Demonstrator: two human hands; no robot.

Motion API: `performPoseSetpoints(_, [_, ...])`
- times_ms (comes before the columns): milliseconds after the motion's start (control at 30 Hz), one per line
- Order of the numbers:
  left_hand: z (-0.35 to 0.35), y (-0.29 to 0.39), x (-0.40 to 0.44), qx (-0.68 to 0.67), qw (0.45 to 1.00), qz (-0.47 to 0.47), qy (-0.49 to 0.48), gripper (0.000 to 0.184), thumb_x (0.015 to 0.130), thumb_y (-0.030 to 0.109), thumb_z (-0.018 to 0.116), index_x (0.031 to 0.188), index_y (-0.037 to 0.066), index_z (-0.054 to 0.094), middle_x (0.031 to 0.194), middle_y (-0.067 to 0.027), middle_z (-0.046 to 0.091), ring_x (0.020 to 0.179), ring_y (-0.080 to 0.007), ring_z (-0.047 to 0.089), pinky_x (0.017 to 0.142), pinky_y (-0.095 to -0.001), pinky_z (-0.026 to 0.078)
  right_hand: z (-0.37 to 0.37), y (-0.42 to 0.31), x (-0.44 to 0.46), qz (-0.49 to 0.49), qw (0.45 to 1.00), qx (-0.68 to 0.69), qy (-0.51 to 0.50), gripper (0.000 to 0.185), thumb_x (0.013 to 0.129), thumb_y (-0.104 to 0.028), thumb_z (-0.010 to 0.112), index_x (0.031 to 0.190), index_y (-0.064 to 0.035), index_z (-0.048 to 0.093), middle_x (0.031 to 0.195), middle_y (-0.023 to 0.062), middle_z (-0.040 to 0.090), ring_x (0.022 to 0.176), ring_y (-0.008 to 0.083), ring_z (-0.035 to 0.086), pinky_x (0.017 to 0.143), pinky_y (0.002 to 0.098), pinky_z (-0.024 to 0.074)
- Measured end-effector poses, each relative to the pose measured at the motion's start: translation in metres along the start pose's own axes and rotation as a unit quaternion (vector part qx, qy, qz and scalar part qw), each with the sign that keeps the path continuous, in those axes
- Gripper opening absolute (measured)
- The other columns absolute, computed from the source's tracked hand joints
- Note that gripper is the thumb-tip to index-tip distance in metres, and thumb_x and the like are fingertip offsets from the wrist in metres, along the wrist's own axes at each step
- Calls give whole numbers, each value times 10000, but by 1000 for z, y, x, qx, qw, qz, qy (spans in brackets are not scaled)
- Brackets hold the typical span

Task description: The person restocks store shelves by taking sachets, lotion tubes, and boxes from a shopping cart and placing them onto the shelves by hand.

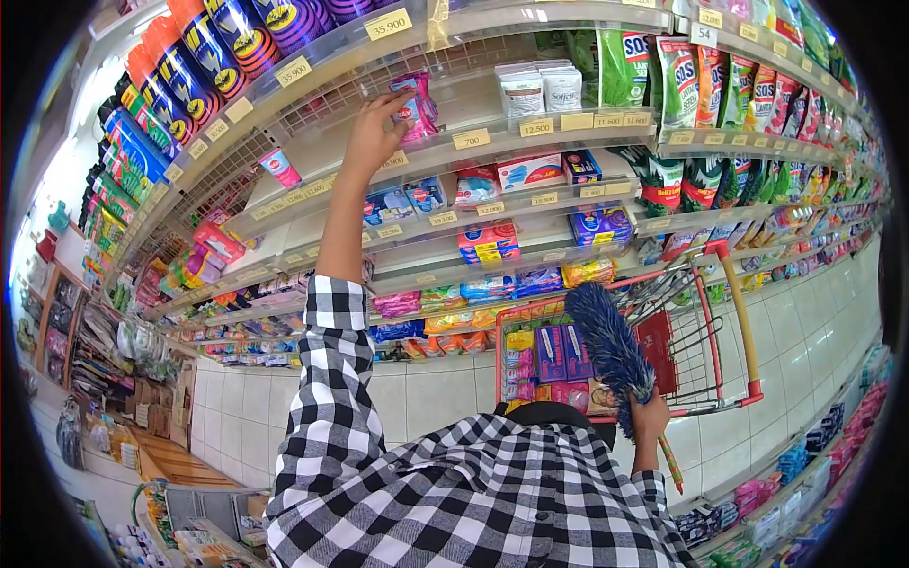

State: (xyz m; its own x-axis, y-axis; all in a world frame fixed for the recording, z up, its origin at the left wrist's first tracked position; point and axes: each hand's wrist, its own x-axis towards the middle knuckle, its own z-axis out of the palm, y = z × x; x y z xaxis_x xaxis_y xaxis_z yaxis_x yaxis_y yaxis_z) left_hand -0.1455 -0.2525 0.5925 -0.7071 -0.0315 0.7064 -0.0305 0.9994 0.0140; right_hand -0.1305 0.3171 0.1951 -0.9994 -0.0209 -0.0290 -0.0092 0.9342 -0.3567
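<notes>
My left hand [377, 128] reaches up to a shelf, its bent fingers against the left side of a small group of pink packets [415, 106]. The fingertips partly cover one packet, and they look closed on its edge. Low on the right, my right hand [650, 417] is wrapped round the handle of a blue fluffy duster [611, 341]. The duster's head points up and away, over the shopping cart. Its thin patterned handle end sticks out below my fist.
A red-rimmed shopping cart [724, 322] holding purple boxes [561, 352] and packs stands by the shelves. White Soffell sachets [543, 90] sit right of the pink packets. A pink tube [280, 168] stands to the left. Spray cans [222, 47] line the upper shelf. Another stocked shelf [805, 473] runs behind on the right.
</notes>
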Motion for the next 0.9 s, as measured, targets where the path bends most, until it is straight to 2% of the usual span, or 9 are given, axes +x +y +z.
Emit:
performPoseSetpoints(200, [-1, -12, -3, -155, 987, -23, -26, 467, 824, 188, 633, 1281, 150, 546, 1271, -184, 529, 1186, -334, 479, 1013, -413, 349, 0, 2, 2, -7, 1000, -2, 5, 597, 667, -511, 707, 1000, -23, 626, 769, 222, 642, 728, 398, 628, 672, 481, 490])
performPoseSetpoints(400, [-1, -5, -14, -263, 950, -126, 112, 314, 851, 160, 615, 1156, 86, 616, 1122, -131, 609, 1083, -293, 523, 942, -334, 382, -5, 3, 6, 16, 999, 29, -26, 666, 671, -536, 702, 1082, -20, 614, 871, 233, 654, 828, 405, 630, 734, 476, 491])
performPoseSetpoints(467, [3, 24, -30, 24, 968, 11, 251, 121, 862, 150, 611, 871, 31, 630, 849, -79, 619, 847, -255, 548, 769, -350, 416, 3, 5, 17, 64, 992, 97, -43, 683, 695, -555, 681, 1112, -19, 611, 986, 233, 644, 947, 399, 612, 817, 459, 478])
performPoseSetpoints(600, [52, 74, -101, 26, 990, 25, 138, 235, 874, 143, 605, 681, 34, 526, 660, -74, 530, 639, -250, 487, 609, -370, 376, -1, 18, 38, 59, 954, 293, -8, 649, 718, -528, 711, 1055, 21, 633, 1013, 207, 660, 945, 334, 643, 827, 396, 486])
performPoseSetpoints(667, [87, 82, -130, -133, 991, -24, 24, 240, 903, 121, 558, 690, 33, 489, 586, -101, 488, 553, -266, 483, 528, -387, 360, -36, 18, 53, 38, 952, 302, -24, 660, 680, -534, 749, 1062, -7, 639, 989, 167, 681, 938, 299, 655, 823, 369, 492])
performPoseSetpoints(767, [154, 105, -206, -161, 981, 39, -102, 246, 974, 190, 375, 853, 27, 514, 594, -181, 517, 499, -348, 527, 481, -455, 393, -55, 31, 56, -19, 988, 131, -84, 603, 694, -536, 712, 1032, -41, 640, 911, 189, 675, 885, 344, 649, 760, 417, 507])
performPoseSetpoints(800, [176, 114, -234, -166, 949, -58, -263, 227, 962, 207, 359, 1015, 38, 501, 681, -220, 573, 629, -419, 587, 560, -485, 441, -51, 36, 58, -11, 989, 66, -135, 574, 713, -531, 686, 1023, -49, 639, 903, 201, 669, 873, 363, 641, 749, 437, 505])
performPoseSetpoints(867, [198, 161, -261, -303, 856, -85, -411, 356, 807, 1, 472, 1162, 22, 449, 1100, -282, 540, 1048, -431, 549, 844, -475, 441, -42, 35, 60, -17, 991, 38, -127, 547, 727, -517, 665, 1013, -51, 638, 889, 211, 662, 859, 374, 634, 743, 452, 501])
performPoseSetpoints(900, [221, 168, -291, -315, 833, -35, -453, 412, 785, -22, 480, 1192, 21, 435, 1172, -279, 500, 1105, -414, 518, 877, -465, 431, -33, 36, 59, -32, 993, 12, -114, 520, 742, -502, 644, 1003, -53, 637, 874, 222, 656, 845, 385, 628, 737, 468, 496])
